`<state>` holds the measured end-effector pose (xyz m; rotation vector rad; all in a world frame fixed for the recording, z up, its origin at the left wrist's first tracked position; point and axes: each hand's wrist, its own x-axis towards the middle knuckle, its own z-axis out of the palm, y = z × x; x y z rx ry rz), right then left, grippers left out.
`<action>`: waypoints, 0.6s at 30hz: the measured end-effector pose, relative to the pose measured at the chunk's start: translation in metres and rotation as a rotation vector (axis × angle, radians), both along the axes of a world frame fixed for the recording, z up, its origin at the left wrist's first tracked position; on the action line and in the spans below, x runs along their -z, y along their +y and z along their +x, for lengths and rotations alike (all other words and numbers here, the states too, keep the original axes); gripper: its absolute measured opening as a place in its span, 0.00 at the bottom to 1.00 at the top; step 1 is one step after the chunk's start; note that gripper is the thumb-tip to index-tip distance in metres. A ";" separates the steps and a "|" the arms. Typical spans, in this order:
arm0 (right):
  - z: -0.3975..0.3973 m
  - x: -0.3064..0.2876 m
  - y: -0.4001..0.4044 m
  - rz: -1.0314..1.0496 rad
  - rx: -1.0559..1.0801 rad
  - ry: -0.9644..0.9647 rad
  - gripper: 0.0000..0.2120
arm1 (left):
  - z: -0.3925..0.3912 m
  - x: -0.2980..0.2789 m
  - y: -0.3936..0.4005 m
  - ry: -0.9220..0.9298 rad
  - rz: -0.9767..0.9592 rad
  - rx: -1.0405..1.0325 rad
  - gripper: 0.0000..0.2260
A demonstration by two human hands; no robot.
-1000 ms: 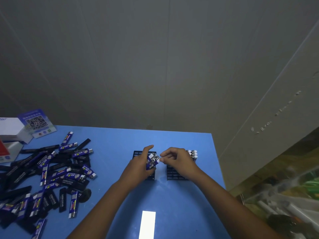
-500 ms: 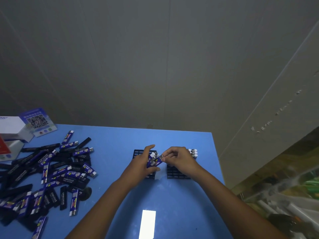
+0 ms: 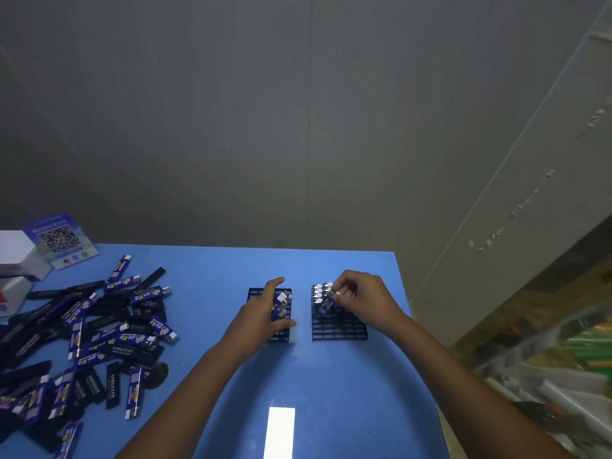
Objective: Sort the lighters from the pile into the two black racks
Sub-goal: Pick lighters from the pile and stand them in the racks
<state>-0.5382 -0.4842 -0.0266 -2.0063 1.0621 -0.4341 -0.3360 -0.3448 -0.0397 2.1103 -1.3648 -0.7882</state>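
Spreading across the near-left surface [image 3: 331,376]: the pile [image 3: 82,342] of lighters. Further in, left hand [image 3: 261,313] gripping a small bunch [image 3: 280,304] over the left rack [image 3: 270,314], fingers curled round them. Right hand [image 3: 361,299] pinching one lighter [image 3: 326,304] into the right rack [image 3: 337,323], beside the seated row [image 3: 320,290]. Likely handling light, stiff, slick; best pinching mid-body.

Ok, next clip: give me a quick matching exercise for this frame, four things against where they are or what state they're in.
Things:
1. left hand
2. right hand
3. right rack
4. pile of lighters

States or places:
A. loose on the table's left side
B. lowers one lighter into a rack
C. grips a few lighters over the left rack
D. upright lighters fill its far corner

Pairs: 1-C, 2-B, 3-D, 4-A
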 end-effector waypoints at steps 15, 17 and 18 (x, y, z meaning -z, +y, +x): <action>0.005 0.021 -0.006 -0.279 -0.165 0.277 0.05 | -0.008 0.000 -0.014 0.029 0.045 0.028 0.44; 0.007 0.025 -0.007 -0.308 -0.184 0.295 0.06 | -0.006 0.001 -0.014 0.028 0.044 0.024 0.43; 0.007 0.027 -0.007 -0.318 -0.193 0.306 0.06 | -0.006 0.001 -0.014 0.024 0.043 0.023 0.43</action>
